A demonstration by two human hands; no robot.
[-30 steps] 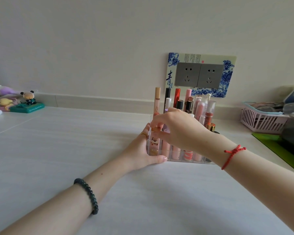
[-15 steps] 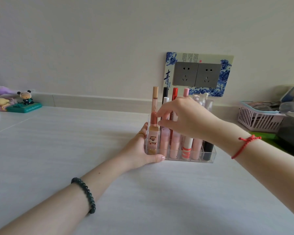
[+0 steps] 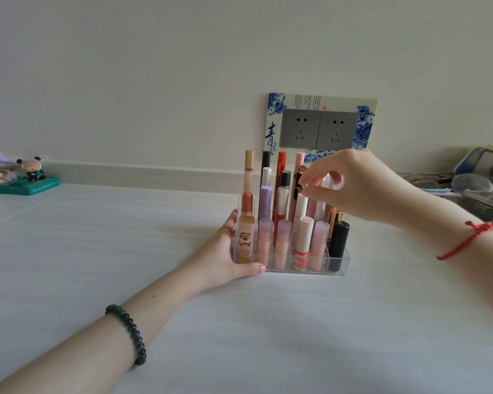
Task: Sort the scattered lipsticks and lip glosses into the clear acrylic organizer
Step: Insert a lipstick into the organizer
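Worktop (image 3: 97,237) log, left to right | left hand (image 3: 225,251) grips the left end of the clear acrylic organizer (image 3: 344,264), thumb along its front edge | lipsticks and lip glosses (image 3: 282,240) stand upright in its slots — long axes vertical | right hand (image 3: 350,186) hovers over the right rear tubes, fingers loosely curled, holding nothing we can see — we judge it the nearer for a straight-down nudge.

Plain pale wall (image 3: 154,66), double socket (image 3: 319,129), white tabletop (image 3: 97,251), soft daylight

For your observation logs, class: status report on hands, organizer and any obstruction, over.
Left hand grips organizer left end. Right hand above lipsticks, grip unclear. All upright in slots. No obstruction seen.
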